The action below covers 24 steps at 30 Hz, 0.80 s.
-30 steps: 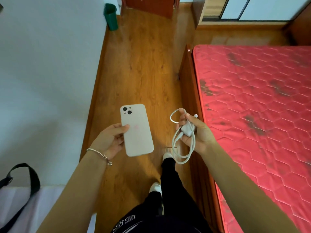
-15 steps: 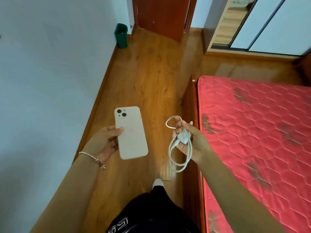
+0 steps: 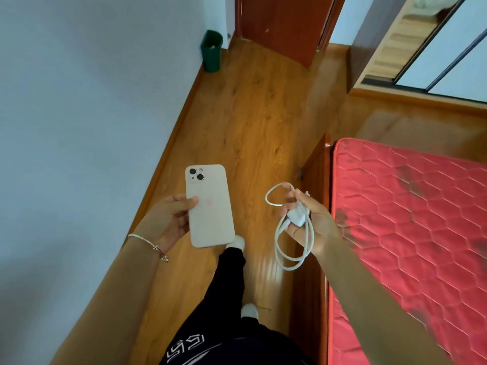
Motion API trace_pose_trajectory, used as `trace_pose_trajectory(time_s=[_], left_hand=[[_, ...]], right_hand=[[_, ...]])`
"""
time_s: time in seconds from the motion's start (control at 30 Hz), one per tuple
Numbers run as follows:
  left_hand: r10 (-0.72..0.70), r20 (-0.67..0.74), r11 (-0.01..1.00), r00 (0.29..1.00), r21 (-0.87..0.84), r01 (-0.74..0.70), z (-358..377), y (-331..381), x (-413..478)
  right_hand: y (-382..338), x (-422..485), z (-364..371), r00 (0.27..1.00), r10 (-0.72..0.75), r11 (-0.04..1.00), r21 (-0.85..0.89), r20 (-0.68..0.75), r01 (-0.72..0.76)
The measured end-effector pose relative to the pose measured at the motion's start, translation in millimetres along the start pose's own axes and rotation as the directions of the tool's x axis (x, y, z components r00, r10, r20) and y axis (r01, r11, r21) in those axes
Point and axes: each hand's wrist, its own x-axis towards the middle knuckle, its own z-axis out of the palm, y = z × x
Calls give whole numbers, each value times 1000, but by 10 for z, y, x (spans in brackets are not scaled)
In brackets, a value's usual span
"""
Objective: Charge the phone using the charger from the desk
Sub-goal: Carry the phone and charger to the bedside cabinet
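Observation:
My left hand (image 3: 168,219) holds a cream-cased phone (image 3: 209,206) by its left edge, back side up with the camera lenses at the top. My right hand (image 3: 313,219) grips a white charger plug (image 3: 296,219), fingers curled round it. The white cable (image 3: 287,246) is coiled in loops that hang below the hand, with one small loop sticking out above the fingers. Both hands are held out at waist height over the wooden floor, a short gap between phone and charger.
A bed with a red quilted mattress (image 3: 411,233) and wooden frame (image 3: 313,180) fills the right. A pale wall (image 3: 79,127) runs along the left. A green bin (image 3: 210,51) stands by the wall near a dark red door (image 3: 279,25). A sliding-door wardrobe (image 3: 434,48) is far right.
The view has advanced along the floor and tilted up: door, bin and wardrobe look nearer and the bed end has slid down. Both hands keep their hold on phone and charger.

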Motion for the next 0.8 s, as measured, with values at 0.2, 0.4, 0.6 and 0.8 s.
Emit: trace_pose_trajectory(time_s=[0.2,0.4,0.6,0.8], left_hand=[[-5,42,1000,999,17,4,197,632,781],[-22,125,999,992,50,16,414,1240,1455],[-40,155,991,987,136,19,745,1655,1960],[-59,153,983,986,181,31,1237,1974,2543]], right_hand=[[-507,746,213,999,-50,998,26,-15,50],[-952,1403,467,996,-85,996,34,-24,86],[-1416,1837,554,995,-90,994,60,-54,93],[-2048,2215,477,990,-103,985,129,-99,116]])
